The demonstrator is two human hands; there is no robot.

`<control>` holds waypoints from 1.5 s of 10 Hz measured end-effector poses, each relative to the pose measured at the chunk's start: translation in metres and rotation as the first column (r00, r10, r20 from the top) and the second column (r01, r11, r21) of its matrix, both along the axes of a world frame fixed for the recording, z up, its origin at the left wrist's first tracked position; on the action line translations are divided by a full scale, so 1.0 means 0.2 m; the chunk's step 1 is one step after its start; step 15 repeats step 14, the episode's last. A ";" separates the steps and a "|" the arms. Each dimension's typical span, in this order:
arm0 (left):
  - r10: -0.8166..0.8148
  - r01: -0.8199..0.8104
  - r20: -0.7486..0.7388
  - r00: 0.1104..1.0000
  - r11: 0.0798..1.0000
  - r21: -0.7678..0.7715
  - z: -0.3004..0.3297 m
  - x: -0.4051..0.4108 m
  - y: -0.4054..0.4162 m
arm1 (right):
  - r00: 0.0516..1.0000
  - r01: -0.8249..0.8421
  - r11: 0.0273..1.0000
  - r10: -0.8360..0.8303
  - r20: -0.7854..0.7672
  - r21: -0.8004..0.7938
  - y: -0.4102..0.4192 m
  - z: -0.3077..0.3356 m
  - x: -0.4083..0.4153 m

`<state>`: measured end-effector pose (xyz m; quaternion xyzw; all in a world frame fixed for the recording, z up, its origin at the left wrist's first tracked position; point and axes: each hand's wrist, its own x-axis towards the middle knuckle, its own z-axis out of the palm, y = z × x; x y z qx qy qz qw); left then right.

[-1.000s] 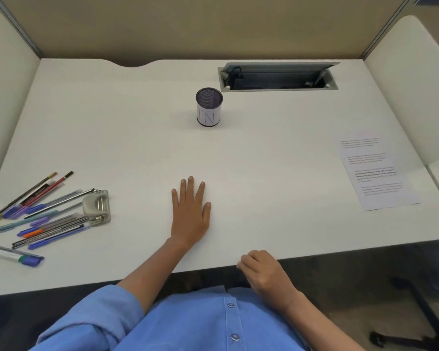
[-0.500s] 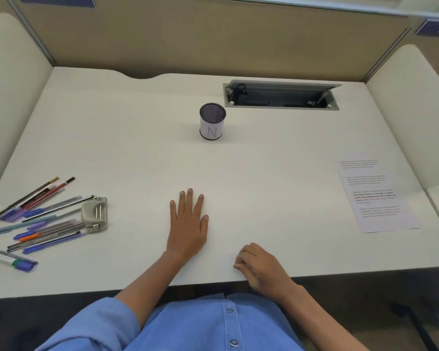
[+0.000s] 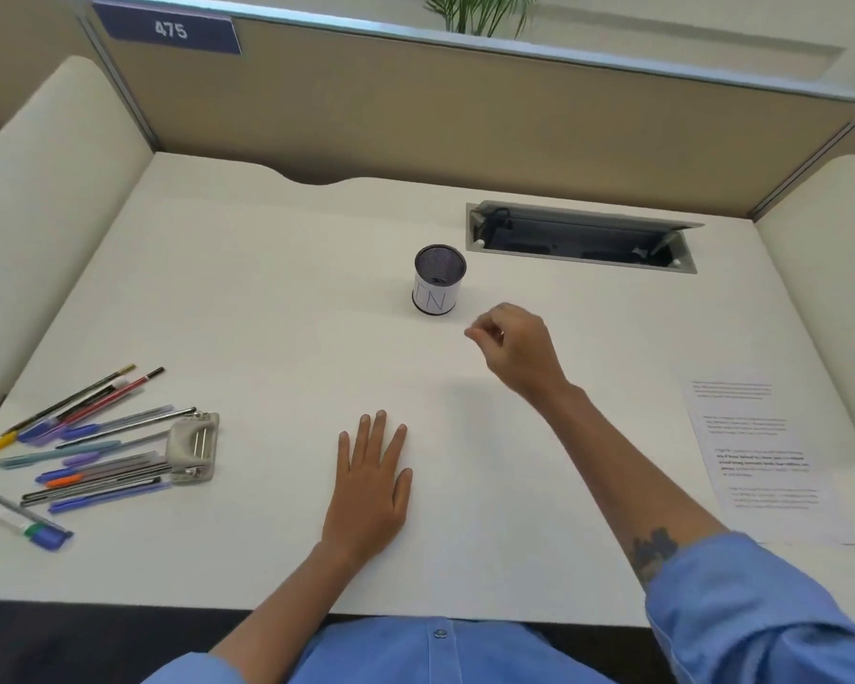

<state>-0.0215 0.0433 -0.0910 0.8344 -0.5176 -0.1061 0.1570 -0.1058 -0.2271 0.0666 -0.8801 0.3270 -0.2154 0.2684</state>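
Pen cup [image 3: 438,281], black mesh with a white label marked "IN": upright at the far centre of the worktop [image 3: 267,313], just left of the open cable hatch [image 3: 581,237], nothing seen standing in it. Probably set there as the holder for the loose pens, mouth up and ready to be filled, though well apart from them.

Right grip [image 3: 514,345]: hovers above the worktop just right of and nearer than the cup, not touching it. Clenched loosely, fingers curled in with thumb tip against forefinger; nothing visible between them, though blurred. Judged to be on a reach toward the cup, and would need to spread wider to get round the cup's wall.

Left grip [image 3: 371,491]: released, palm down and fingers straight on the near centre of the worktop, holding nothing. Seemingly planted there as a brace for the body.

Further out, near left: scattered pens [image 3: 90,451] lying flat, a grey hole punch [image 3: 193,449] touching their right ends, a blue-capped marker [image 3: 21,520] nearest the edge. Near right: printed sheet [image 3: 756,461], flat.
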 end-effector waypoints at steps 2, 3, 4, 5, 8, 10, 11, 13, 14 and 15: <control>0.004 -0.004 0.002 1.000 1.000 0.007 0.00 0.00 0.00 | 0.998 0.023 1.000 -0.024 -0.054 -0.018 -0.32 0.16 0.42; 0.008 -0.008 -0.005 1.000 1.000 0.013 0.00 0.00 0.00 | 0.990 0.015 1.000 -0.015 -0.141 -0.006 -0.40 0.17 0.53; 0.010 -0.010 0.003 1.000 1.000 0.026 0.00 0.00 0.00 | 0.969 -0.044 0.999 0.043 -0.244 -0.002 -0.46 0.17 0.59; 0.013 -0.013 -0.003 1.000 0.999 0.029 0.00 0.00 -0.01 | 0.955 -0.058 0.998 0.056 -0.290 0.002 -0.49 0.16 0.63; 0.010 -0.009 -0.018 1.000 1.000 0.028 -0.01 0.00 -0.01 | 0.945 -0.054 0.999 0.054 -0.323 0.009 -0.53 0.14 0.65; 0.010 -0.010 -0.014 1.000 1.000 0.024 -0.01 0.00 -0.01 | 0.959 -0.025 1.000 0.022 -0.284 -0.007 -0.52 0.14 0.65; 0.007 -0.006 -0.018 1.000 0.999 0.032 -0.01 0.00 -0.01 | 0.963 -0.014 1.000 0.010 -0.269 -0.014 -0.51 0.15 0.64; 0.001 -0.001 -0.003 1.000 1.000 0.029 0.01 0.00 -0.02 | 0.980 0.007 0.999 -0.014 -0.199 -0.035 -0.52 0.14 0.62; -0.001 0.001 -0.002 1.000 1.000 0.016 0.01 0.00 -0.01 | 0.991 0.014 0.999 -0.020 -0.132 -0.042 -0.51 0.13 0.58; -0.001 0.001 -0.002 1.000 1.000 0.016 0.01 0.00 -0.01 | 0.991 0.014 0.999 -0.020 -0.132 -0.042 -0.51 0.13 0.58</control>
